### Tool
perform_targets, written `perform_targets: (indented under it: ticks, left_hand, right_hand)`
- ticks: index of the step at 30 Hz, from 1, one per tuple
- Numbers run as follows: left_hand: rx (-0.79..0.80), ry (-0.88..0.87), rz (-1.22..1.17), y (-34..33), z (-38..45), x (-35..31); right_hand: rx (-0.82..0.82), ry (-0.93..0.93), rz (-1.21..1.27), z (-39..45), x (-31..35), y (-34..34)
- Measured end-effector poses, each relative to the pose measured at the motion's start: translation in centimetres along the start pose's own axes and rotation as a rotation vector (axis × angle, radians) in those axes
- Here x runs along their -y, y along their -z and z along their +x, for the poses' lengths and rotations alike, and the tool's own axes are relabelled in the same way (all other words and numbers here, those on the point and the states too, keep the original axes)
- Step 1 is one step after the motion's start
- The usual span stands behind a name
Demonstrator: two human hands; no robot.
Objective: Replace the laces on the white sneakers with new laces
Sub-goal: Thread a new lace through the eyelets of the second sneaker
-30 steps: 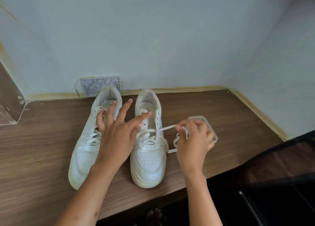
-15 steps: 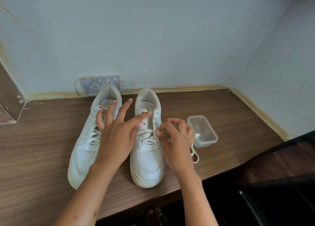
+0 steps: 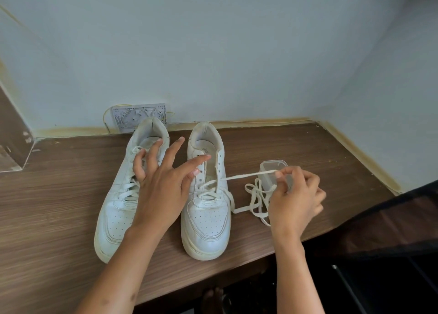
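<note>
Two hands are out over the wooden table (image 3: 296, 147) as I watch. My right hand (image 3: 295, 195) pinches a white lace (image 3: 246, 176) between thumb and fingertips, so it is holding the lace. That lace runs in a straight line from the pinch to an eyelet on the right sneaker (image 3: 207, 195). More of the same lace lies in loose loops on the table, just right of the right sneaker and under my right hand. A small clear plastic box (image 3: 270, 169) sits right of the right sneaker too, partly hidden behind my right hand.

My left hand (image 3: 161, 188) is spread wide, fingers straight and apart. It holds nothing. Its thumb tip is on the eyelet side of the right sneaker, though I cannot tell how hard it presses. The left sneaker (image 3: 118, 207) sits just left of the right sneaker, with laces in it. Both toes point at me. A grey wall plate (image 3: 123, 118) is behind the left sneaker's heel.
</note>
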State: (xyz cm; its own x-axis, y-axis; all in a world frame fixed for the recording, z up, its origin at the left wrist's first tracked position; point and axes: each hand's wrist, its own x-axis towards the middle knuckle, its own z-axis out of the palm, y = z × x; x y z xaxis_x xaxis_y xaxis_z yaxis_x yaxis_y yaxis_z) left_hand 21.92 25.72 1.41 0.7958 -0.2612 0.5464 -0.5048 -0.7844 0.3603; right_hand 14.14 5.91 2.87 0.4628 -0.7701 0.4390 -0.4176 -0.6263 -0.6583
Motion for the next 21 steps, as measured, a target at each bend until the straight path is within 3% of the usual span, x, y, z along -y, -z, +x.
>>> perform_targets:
  ticks: [13,17,21]
  left_hand:
    - [0.001,0.007,-0.011,-0.1,0.0,0.1]
    - [0.012,0.011,-0.032,-0.1,0.0,0.2]
    - [-0.007,0.008,-0.07,-0.1,0.0,0.3]
  right_hand:
    - [0.146,0.003,0.176,0.5,0.0,0.6]
    - [0.38,0.095,0.286,0.9,0.3,2.0]
    - [0.835,0.2,0.19,0.2,0.8,2.4]
